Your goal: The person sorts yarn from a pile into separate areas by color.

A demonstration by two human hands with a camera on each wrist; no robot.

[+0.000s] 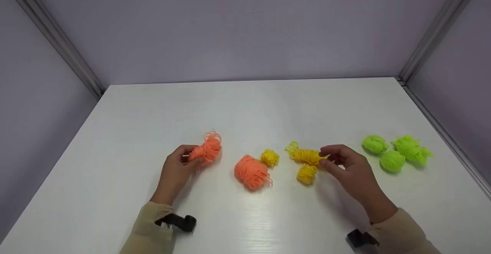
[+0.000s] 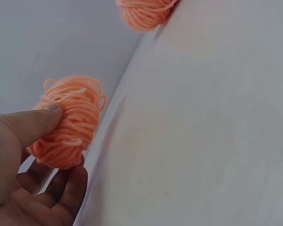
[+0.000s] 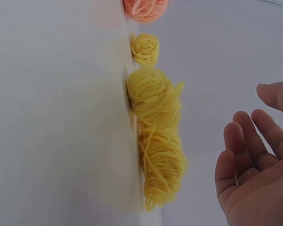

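Nearest, the left hand (image 1: 177, 169) pinches an orange yarn bundle (image 1: 207, 149) at the table's (image 1: 245, 104) left, while the right hand (image 1: 347, 165), fingers loose, hovers beside the long yellow skein (image 1: 305, 155); grip mid-bundle lest strands unravel.

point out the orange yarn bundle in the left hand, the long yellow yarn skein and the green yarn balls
orange yarn bundle (image 1: 207, 149), head view, middle of the strands
long yellow yarn skein (image 1: 305, 155), head view, its middle
green yarn balls (image 1: 392, 160), head view, front ball
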